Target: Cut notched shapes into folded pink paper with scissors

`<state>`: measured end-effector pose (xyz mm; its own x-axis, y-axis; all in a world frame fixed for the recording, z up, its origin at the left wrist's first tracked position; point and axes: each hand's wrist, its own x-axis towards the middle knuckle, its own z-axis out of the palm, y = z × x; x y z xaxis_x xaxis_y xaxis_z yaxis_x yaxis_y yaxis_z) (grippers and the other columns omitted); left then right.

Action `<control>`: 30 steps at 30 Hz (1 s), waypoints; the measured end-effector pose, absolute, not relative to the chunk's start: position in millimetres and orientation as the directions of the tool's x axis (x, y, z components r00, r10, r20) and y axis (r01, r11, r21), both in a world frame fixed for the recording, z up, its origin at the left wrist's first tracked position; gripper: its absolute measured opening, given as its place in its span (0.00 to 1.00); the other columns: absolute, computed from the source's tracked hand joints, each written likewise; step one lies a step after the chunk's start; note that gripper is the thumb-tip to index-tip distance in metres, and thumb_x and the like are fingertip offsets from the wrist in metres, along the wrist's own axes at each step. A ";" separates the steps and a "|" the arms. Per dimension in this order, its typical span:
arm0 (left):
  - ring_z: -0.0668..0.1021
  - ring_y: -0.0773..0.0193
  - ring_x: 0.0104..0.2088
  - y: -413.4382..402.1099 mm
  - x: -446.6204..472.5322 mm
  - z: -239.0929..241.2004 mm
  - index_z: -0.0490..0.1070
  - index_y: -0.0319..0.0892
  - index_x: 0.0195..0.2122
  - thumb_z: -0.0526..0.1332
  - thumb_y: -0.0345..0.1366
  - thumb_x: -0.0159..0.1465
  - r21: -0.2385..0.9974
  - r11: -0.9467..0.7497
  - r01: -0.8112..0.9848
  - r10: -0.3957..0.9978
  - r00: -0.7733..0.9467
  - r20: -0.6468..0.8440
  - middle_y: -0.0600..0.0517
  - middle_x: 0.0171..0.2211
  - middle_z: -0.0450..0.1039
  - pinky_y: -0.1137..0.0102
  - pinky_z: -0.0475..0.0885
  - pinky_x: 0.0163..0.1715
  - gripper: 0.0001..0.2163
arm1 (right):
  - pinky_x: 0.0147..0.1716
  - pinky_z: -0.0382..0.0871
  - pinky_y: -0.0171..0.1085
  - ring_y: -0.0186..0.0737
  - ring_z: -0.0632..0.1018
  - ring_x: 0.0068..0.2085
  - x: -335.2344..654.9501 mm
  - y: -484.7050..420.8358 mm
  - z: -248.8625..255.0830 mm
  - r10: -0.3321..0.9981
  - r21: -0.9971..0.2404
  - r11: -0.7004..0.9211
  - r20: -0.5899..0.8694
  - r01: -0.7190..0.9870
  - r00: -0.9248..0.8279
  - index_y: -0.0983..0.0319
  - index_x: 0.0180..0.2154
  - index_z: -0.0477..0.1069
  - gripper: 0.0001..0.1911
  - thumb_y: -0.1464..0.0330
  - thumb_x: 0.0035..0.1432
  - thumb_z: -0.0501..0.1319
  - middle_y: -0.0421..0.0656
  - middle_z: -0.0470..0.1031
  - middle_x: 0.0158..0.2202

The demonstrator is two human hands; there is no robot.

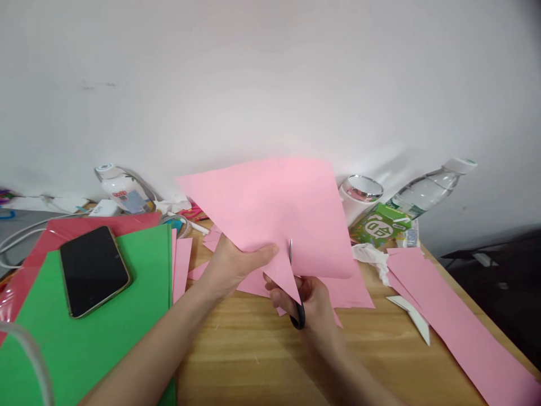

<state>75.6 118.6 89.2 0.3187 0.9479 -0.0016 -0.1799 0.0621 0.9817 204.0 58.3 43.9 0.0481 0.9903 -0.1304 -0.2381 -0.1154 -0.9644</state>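
Note:
A large sheet of pink paper (279, 197) is held up over the desk. My left hand (240, 262) pinches its lower left part, the thumb lying on top and the fingers hidden beneath. Below and to the right, my right hand (310, 301) grips black-handled scissors (299, 316). A blade shows through a slit running up from the sheet's lower edge, with a pointed flap of paper to the left of the cut. The rest of the scissors is hidden by the paper and my fingers. More pink paper pieces (349, 290) lie under the sheet.
On the left, a phone (95, 270) rests on green paper (143, 316). A white bottle (122, 189) stands behind. At the right are a white cup (359, 194), a tilted clear bottle (435, 186), a green packet (378, 225) and pink strips (456, 316) along the desk edge.

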 end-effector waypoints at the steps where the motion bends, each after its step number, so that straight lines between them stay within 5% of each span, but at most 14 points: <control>1: 0.71 0.68 0.16 118.5 75.4 89.1 0.65 0.43 0.33 0.65 0.33 0.53 0.980 0.067 -0.187 0.942 0.334 -0.001 0.58 0.20 0.69 0.71 0.70 0.16 0.10 | 0.20 0.61 0.33 0.37 0.71 0.24 203.9 58.0 43.9 0.989 -0.965 -0.123 -0.138 -0.231 0.051 0.63 0.30 0.74 0.13 0.69 0.36 0.69 0.44 0.77 0.27; 23: 0.75 0.65 0.28 118.5 76.3 87.2 0.68 0.41 0.36 0.66 0.32 0.51 0.983 0.004 -0.182 0.962 0.270 0.046 0.54 0.29 0.72 0.71 0.73 0.28 0.12 | 0.18 0.56 0.32 0.31 0.63 0.19 202.3 57.0 41.8 0.985 -0.972 -0.151 -0.163 -0.177 0.051 0.65 0.27 0.74 0.11 0.66 0.39 0.68 0.36 0.66 0.16; 30: 0.74 0.67 0.24 117.7 77.1 88.6 0.66 0.43 0.37 0.66 0.32 0.52 0.977 0.050 -0.207 0.948 0.318 0.019 0.56 0.27 0.71 0.71 0.72 0.25 0.12 | 0.20 0.58 0.31 0.30 0.64 0.20 204.8 56.8 40.8 0.987 -0.967 -0.158 -0.160 -0.202 -0.003 0.64 0.25 0.72 0.09 0.68 0.40 0.68 0.36 0.67 0.19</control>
